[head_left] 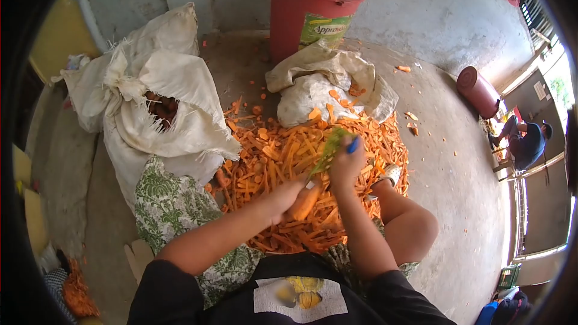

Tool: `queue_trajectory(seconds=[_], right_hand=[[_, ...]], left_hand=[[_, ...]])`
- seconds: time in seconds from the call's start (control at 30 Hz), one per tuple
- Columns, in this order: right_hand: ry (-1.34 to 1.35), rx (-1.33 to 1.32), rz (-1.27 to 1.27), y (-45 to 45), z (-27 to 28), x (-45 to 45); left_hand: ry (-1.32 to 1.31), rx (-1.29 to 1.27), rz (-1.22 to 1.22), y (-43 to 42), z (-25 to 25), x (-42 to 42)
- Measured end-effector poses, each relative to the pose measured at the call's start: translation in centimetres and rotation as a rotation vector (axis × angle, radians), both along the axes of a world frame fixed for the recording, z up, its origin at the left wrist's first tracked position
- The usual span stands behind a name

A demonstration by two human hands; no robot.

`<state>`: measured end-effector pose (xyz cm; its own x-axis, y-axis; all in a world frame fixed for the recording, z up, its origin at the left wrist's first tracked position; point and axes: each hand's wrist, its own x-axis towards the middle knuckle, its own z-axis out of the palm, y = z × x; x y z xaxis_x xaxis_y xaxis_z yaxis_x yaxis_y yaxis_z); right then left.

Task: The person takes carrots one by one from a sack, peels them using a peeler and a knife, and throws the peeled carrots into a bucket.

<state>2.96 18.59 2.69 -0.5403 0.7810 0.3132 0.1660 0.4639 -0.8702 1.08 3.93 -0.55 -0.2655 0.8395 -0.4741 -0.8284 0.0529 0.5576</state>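
My left hand point(283, 200) is closed around a peeled orange carrot point(305, 203), held low over the pile between my legs. In my right hand point(347, 171) is a knife point(329, 151); its broad green blade is blurred, and a bit of blue handle shows at the top of the fist. The blade's lower end is close to the carrot's upper end, but whether they touch I cannot tell. Beneath both hands spreads a large heap of carrot peelings and slices point(283, 153).
A white sack point(174, 99) with a torn opening shows carrots inside, at left. Beyond the heap lies a crumpled sack point(313, 99) in front of a red bucket point(286, 18). To the right are a maroon drum point(478, 91) and a seated person point(525, 147).
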Motion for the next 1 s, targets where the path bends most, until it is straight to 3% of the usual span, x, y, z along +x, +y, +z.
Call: queue_trajectory(seconds=[0.07,0.1,0.17,0.3,0.37,0.43,0.5,0.57,0.63,0.67,0.73,0.87,0.93,1.0], right_hand=[[-0.003,0.104,-0.182,5.3,-2.3,-0.7],[0.004,0.107,-0.183,6.1,-1.9,-0.6],[0.081,-0.228,-0.122,6.7,-1.9,0.2],[0.081,-0.219,0.128,-0.3,-0.3,1.3],[0.047,-0.251,0.202,-3.8,0.4,1.9],[0.059,0.046,0.144,-5.4,0.7,2.1],[0.053,-0.013,0.133,-4.0,-0.3,1.7],[-0.008,-0.08,0.002,-0.3,-1.6,0.4],[0.018,0.098,-0.205,4.5,-2.8,-0.4],[0.003,-0.078,-0.183,5.3,-1.5,0.1],[0.073,-0.184,-0.135,6.0,-1.0,0.5],[0.156,-0.252,0.125,-0.9,1.5,1.9],[0.126,-0.15,0.209,-3.6,0.9,2.5],[0.093,0.152,0.193,-5.0,0.1,2.5]], left_hand=[[0.067,-0.066,-0.137,-0.4,2.8,1.9],[0.034,-0.101,-0.08,-0.3,3.6,2.4],[-0.034,-0.079,-0.049,0.0,1.8,1.1],[-0.165,0.002,0.057,-0.1,-0.2,-0.3],[-0.276,0.093,0.141,-0.2,1.3,-0.1],[-0.232,0.038,0.156,-0.3,0.1,0.2],[-0.19,-0.012,0.173,-0.3,-0.2,0.4],[-0.012,-0.068,-0.034,-0.2,0.6,0.7],[0.003,-0.07,-0.091,-0.1,2.6,2.4],[0.023,-0.072,-0.143,0.0,3.1,2.8],[-0.053,-0.049,-0.142,-0.2,2.6,2.1],[-0.149,-0.041,0.077,0.0,1.3,0.5],[-0.265,0.049,0.086,-0.1,1.1,0.2],[-0.176,-0.011,0.14,-0.1,1.6,0.3]])
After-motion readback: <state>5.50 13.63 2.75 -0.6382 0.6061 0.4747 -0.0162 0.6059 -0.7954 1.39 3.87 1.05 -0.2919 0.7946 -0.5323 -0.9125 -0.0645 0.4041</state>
